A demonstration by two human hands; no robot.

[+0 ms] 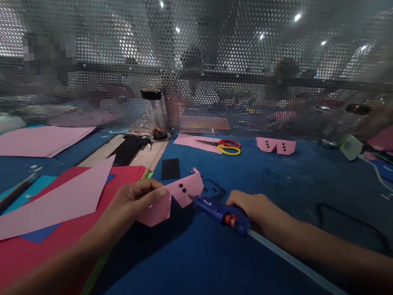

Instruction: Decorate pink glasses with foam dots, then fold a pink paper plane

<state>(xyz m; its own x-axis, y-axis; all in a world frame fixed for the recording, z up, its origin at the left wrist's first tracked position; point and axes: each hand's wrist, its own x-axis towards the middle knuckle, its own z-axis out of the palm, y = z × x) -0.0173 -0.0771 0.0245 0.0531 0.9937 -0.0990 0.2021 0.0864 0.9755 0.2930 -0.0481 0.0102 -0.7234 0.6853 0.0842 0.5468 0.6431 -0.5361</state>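
My left hand (137, 198) pinches a pink paper cutout (191, 188) shaped like a pair of glasses, thumb on top. Small black squares sit on its right half. In my right hand (256, 206) is a blue glue gun (210, 208), with a long clear glue stick (292, 263) running out of its back. The gun's nozzle is at the cutout's lower edge, beside the black squares; whether it touches cannot be made out. A few small black bits (210, 190) lie on the table just behind. A second pink cutout (276, 145) with black squares rests farther back.
Red-and-yellow scissors (229, 147) lie on a pink strip (192, 141) near the perforated metal screen (236, 52). A black card (170, 169), a phone (127, 150) and a clear jar (155, 114) stand or lie behind. Coloured sheets (123, 174) cover the left; a black cable (354, 221) lies right.
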